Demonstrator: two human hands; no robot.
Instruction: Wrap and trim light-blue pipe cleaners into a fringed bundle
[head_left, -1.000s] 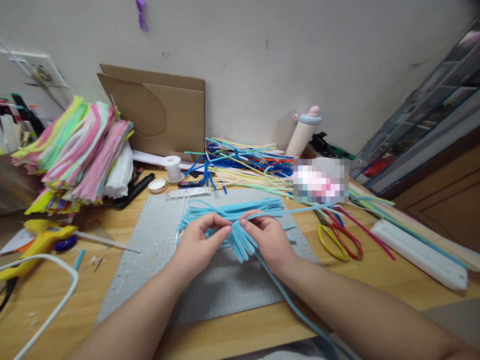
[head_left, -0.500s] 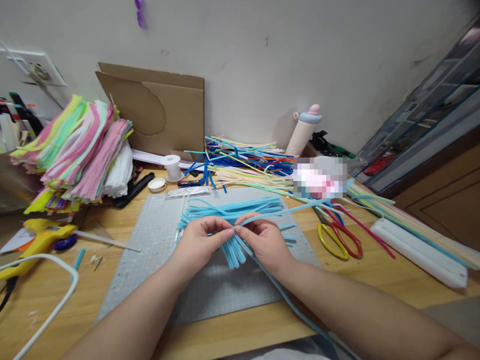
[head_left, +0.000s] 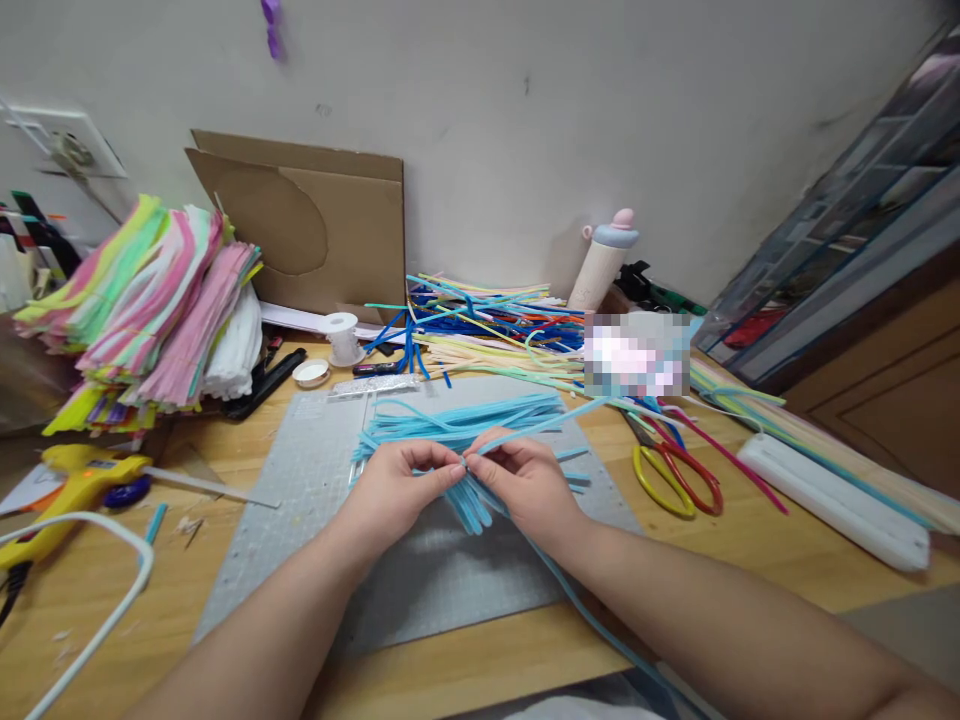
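Observation:
Both hands meet over a grey cutting mat (head_left: 300, 520) at the table's middle. My left hand (head_left: 397, 490) pinches a folded bundle of light blue pipe cleaners (head_left: 472, 505) whose looped ends hang toward me. My right hand (head_left: 525, 480) is closed on a single long light blue pipe cleaner (head_left: 555, 418) at the bundle's top; it runs up to the right, and a blue strand trails off the table's near edge. A loose heap of the same blue pipe cleaners (head_left: 457, 420) lies on the mat just beyond the fingers.
Scissors with red and yellow handles (head_left: 675, 475) lie right of the mat. A yellow glue gun (head_left: 82, 480) sits at the left, stacked pastel pipe cleaners (head_left: 150, 300) behind it. Mixed coloured pipe cleaners (head_left: 487, 325), a thread spool (head_left: 343, 335), cardboard (head_left: 315, 230) and a bottle (head_left: 604, 260) line the wall.
My hands have drawn closer together at the bundle's top. The right hand has shifted left from the bundle's side to pinch the single strand beside the left fingertips.

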